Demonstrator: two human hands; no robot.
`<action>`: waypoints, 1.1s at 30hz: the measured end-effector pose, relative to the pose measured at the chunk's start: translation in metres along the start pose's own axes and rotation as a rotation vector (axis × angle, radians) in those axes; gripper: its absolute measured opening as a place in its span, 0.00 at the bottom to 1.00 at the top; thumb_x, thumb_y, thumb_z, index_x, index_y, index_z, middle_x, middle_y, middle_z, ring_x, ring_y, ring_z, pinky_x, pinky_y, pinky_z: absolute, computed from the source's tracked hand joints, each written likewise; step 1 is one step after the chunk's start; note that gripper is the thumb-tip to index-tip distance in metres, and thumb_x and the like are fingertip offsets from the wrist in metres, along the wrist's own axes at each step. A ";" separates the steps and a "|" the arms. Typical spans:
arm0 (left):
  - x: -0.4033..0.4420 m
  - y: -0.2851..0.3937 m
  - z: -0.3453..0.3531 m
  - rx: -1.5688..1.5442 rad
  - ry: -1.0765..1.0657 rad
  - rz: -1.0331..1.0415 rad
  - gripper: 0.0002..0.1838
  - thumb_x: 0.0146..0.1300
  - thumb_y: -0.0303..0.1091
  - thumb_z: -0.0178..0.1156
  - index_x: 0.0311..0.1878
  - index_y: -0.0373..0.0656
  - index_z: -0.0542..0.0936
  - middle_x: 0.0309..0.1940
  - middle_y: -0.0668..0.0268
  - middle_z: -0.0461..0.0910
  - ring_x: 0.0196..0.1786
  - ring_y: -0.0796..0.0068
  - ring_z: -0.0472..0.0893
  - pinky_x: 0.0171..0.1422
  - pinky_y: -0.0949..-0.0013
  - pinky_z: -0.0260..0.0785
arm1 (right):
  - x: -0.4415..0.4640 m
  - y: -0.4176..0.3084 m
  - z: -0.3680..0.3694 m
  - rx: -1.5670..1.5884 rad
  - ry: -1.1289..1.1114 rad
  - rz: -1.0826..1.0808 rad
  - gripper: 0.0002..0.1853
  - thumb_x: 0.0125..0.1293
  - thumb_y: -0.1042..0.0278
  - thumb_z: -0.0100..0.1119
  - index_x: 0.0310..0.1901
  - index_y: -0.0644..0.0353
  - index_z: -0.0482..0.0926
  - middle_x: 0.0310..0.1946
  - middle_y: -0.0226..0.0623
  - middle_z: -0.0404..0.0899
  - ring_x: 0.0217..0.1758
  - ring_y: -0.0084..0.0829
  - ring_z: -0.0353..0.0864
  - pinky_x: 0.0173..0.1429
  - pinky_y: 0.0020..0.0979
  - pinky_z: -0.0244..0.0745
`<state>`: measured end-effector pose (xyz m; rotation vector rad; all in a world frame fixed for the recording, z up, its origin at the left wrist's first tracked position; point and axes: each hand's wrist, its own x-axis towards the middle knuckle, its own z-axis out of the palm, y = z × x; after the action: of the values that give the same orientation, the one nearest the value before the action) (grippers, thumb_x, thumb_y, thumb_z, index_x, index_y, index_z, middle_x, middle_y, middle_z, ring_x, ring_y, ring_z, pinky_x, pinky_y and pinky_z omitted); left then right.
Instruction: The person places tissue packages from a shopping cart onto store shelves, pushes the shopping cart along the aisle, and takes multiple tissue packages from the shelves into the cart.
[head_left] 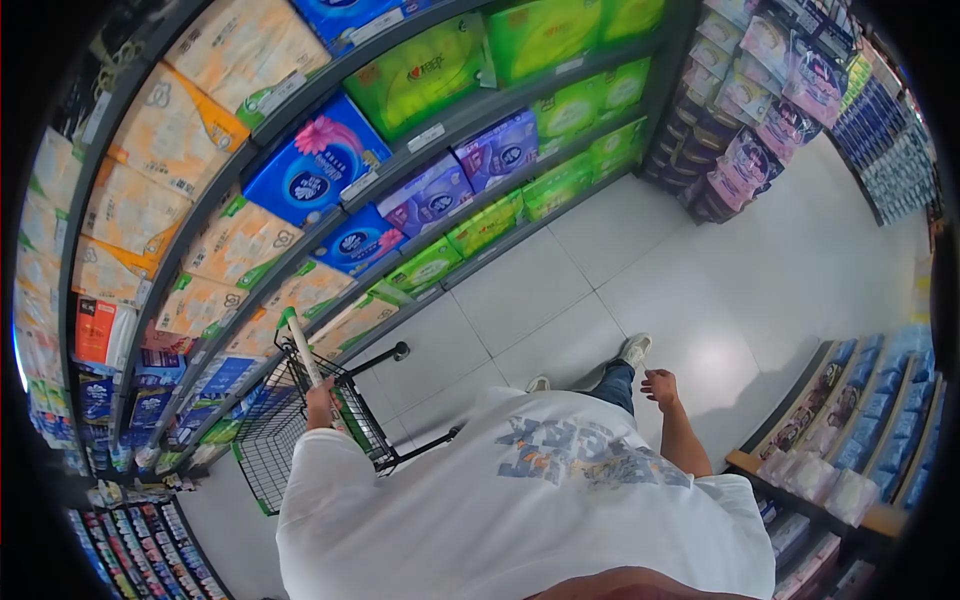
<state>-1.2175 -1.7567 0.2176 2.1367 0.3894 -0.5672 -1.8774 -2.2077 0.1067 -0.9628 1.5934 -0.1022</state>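
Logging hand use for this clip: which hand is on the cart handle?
The left hand is on the pale cart handle; the right hand hangs away from it, with nothing visible in it.

Grey shelves [500, 100] hold wrapped packs [420, 76] (many green), and the tiled floor [535, 275] bears a wire cart [268, 428].
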 end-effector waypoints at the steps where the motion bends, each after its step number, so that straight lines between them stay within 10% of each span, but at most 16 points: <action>1: -0.012 0.007 0.013 -0.011 -0.049 0.031 0.14 0.60 0.38 0.65 0.33 0.38 0.74 0.16 0.67 0.68 0.14 0.72 0.70 0.17 0.65 0.66 | 0.010 0.000 -0.008 0.009 -0.005 0.000 0.19 0.65 0.57 0.57 0.51 0.63 0.76 0.37 0.42 0.83 0.34 0.35 0.84 0.39 0.39 0.76; 11: -0.114 0.021 0.145 0.314 0.195 -0.031 0.16 0.58 0.41 0.68 0.40 0.37 0.79 0.14 0.64 0.73 0.15 0.70 0.75 0.21 0.63 0.67 | 0.132 0.000 -0.167 0.021 0.000 0.228 0.21 0.66 0.59 0.56 0.56 0.63 0.73 0.41 0.49 0.82 0.36 0.42 0.84 0.39 0.45 0.76; 16: -0.109 -0.027 0.176 0.979 0.129 -0.116 0.25 0.56 0.47 0.68 0.48 0.36 0.82 0.32 0.52 0.84 0.31 0.63 0.84 0.40 0.57 0.77 | 0.174 -0.070 -0.233 0.099 0.049 0.045 0.21 0.65 0.59 0.56 0.54 0.66 0.74 0.38 0.46 0.83 0.34 0.37 0.84 0.37 0.40 0.76; 17: -0.119 -0.020 0.191 0.897 0.120 -0.377 0.18 0.72 0.46 0.51 0.55 0.45 0.77 0.23 0.65 0.75 0.21 0.73 0.75 0.26 0.66 0.73 | 0.181 -0.081 -0.243 0.097 0.051 0.016 0.22 0.63 0.60 0.57 0.53 0.69 0.75 0.37 0.46 0.83 0.32 0.36 0.84 0.34 0.37 0.76; 23: -0.162 -0.058 0.203 0.450 -0.187 -0.377 0.14 0.61 0.37 0.61 0.47 0.41 0.80 0.23 0.60 0.78 0.23 0.71 0.77 0.27 0.62 0.71 | 0.225 -0.115 -0.273 0.049 -0.013 0.029 0.21 0.63 0.60 0.57 0.51 0.68 0.76 0.35 0.45 0.83 0.31 0.34 0.83 0.32 0.35 0.74; 26: -0.234 -0.043 0.261 0.856 0.263 -0.178 0.25 0.53 0.49 0.63 0.40 0.31 0.82 0.36 0.41 0.83 0.44 0.44 0.83 0.48 0.52 0.74 | 0.246 -0.112 -0.274 -0.008 -0.055 0.085 0.21 0.64 0.60 0.56 0.52 0.67 0.75 0.37 0.46 0.83 0.32 0.36 0.83 0.36 0.39 0.75; 33: -0.362 0.028 0.328 0.865 0.392 -0.181 0.20 0.54 0.44 0.60 0.40 0.36 0.84 0.38 0.42 0.82 0.47 0.43 0.82 0.52 0.48 0.74 | 0.282 -0.146 -0.247 -0.201 -0.167 0.158 0.17 0.61 0.63 0.57 0.47 0.66 0.77 0.31 0.42 0.83 0.26 0.34 0.83 0.30 0.36 0.75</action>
<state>-1.5951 -2.0660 0.2561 3.0882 0.6380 -0.4543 -1.9979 -2.5852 0.0378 -0.9681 1.5378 0.2461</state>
